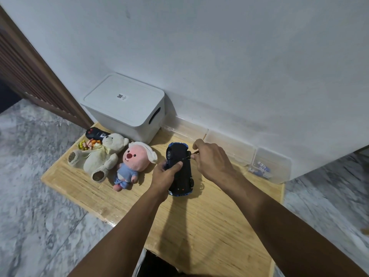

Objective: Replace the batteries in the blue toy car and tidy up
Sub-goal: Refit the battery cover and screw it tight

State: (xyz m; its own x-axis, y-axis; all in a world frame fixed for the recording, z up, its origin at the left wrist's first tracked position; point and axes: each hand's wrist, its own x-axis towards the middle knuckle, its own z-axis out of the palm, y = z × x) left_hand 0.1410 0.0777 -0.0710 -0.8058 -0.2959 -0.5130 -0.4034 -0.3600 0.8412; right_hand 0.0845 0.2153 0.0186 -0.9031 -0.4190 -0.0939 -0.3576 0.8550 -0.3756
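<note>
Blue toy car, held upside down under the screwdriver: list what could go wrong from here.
1. The left hand grips the blue toy car from one side only; pressure from the thin screwdriver in the right hand might make it slip or roll.
2. The tip could skid toward the left thumb beside it.
3. A freed screw could roll off the wooden table, whose edge is close.

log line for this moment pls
phase: unscrewing | left hand: holds blue toy car underside up | right hand: thin tool at underside
</note>
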